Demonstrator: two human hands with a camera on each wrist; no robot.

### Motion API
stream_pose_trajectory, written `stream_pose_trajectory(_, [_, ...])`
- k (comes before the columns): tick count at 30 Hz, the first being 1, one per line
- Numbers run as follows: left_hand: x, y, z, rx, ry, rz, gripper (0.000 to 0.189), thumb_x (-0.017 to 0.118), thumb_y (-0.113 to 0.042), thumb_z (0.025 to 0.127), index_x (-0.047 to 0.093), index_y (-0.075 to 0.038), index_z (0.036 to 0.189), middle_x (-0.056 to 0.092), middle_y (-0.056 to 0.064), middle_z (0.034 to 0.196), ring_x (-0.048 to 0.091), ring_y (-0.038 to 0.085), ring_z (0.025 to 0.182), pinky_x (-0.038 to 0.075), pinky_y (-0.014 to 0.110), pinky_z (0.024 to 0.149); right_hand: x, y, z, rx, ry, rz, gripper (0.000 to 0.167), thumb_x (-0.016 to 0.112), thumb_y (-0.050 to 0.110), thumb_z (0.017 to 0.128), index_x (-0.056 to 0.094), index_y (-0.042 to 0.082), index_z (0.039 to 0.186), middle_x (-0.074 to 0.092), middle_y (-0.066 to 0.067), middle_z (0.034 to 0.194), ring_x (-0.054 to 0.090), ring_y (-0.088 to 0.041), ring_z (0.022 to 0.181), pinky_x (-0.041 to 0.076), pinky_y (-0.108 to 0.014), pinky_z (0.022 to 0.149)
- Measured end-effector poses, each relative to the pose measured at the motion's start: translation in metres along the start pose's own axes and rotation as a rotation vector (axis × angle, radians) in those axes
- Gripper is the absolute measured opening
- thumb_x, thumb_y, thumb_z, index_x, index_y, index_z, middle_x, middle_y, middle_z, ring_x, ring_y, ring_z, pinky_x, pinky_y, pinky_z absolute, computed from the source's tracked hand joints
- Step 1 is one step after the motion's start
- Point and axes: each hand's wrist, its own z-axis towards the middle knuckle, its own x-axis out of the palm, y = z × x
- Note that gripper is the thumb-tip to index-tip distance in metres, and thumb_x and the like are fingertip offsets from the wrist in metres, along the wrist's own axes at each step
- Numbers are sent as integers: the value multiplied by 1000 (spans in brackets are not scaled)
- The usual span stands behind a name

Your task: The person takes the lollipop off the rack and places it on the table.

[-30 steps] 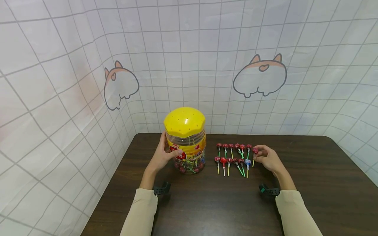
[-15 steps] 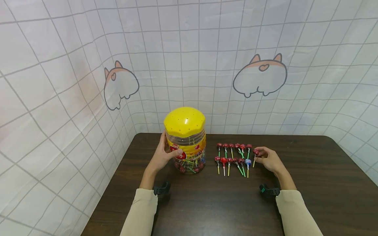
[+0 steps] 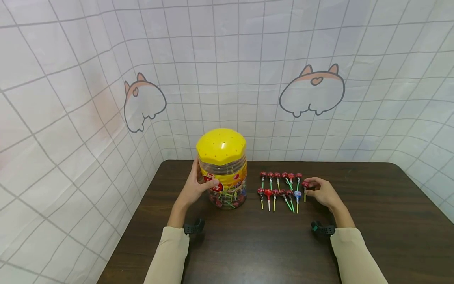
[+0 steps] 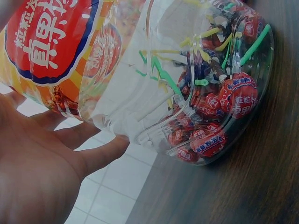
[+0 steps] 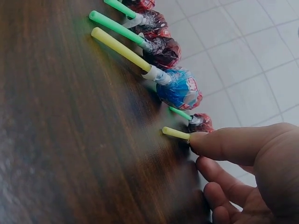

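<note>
A clear plastic candy jar [image 3: 237,177] with a yellow lid [image 3: 221,146] stands upright on the table. My left hand [image 3: 191,191] grips its left side, thumb across the front label and fingers around the back. Wrapped lollipops [image 4: 208,140] with yellow and green sticks fill the jar's bottom in the left wrist view. On the right, my right hand [image 3: 324,193] pinches a red lollipop [image 3: 305,184] between thumb and fingers at the end of the back row. Its yellow stick [image 5: 175,133] pokes out past the thumb in the right wrist view, where its head is hidden.
Between jar and right hand, lollipops lie in two rows, heads away from me: a back row [image 3: 277,176] and a front row [image 3: 274,193]. A blue-wrapped lollipop [image 3: 297,195] ends the front row. Behind the dark wooden table [image 3: 255,248] hangs a white gridded curtain [image 3: 227,79].
My right hand has shifted the red lollipop very slightly left, and its stick now points straighter toward me. The left hand and the jar have stayed put.
</note>
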Motion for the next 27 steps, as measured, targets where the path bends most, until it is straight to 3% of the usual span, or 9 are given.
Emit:
stream_pose_trajectory(13, [-1,1,0,-10,-5,-5,99,76,-18,93,9,-43,161,41,8,154,49,37,136,52,54,105,1,-1,1,4,6,1,44,66,12,99,55,2,141,57,-26,131,53,-33,107,47,-35,79])
stream_pose_trajectory(27, [-1,3,-1,-1,1,4,100,78,-24,92,9,-44,161,41,6,154,49,35,137,51,55,106,-1,-1,-1,11,21,16,46,64,17,101,52,2,144,56,-25,131,56,-32,108,50,-37,83])
